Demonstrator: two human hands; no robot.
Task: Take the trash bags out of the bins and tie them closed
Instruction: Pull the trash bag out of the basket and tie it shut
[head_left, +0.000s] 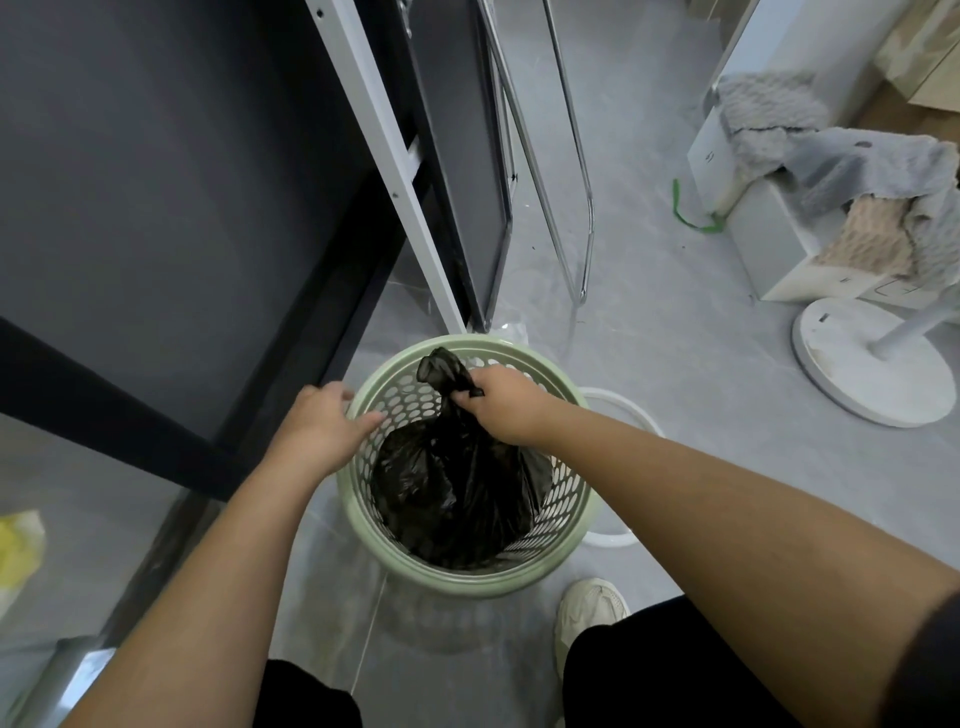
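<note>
A pale green perforated bin (563, 512) stands on the grey floor at the centre of the head view. Inside it sits a black trash bag (452, 493), its top gathered into a twisted neck. My right hand (501, 402) is closed around that neck above the bin's far side, with a loose tuft of bag sticking out past my fist. My left hand (322, 426) rests on the bin's left rim with its fingers spread over the edge, holding nothing.
A dark table (156, 182) with white metal legs stands close on the left. A white ring (621, 402) lies behind the bin. A white fan base (872, 358), boxes with grey cloth (841, 171) and a chrome frame (571, 171) are at right. My shoe (589, 610) is beside the bin.
</note>
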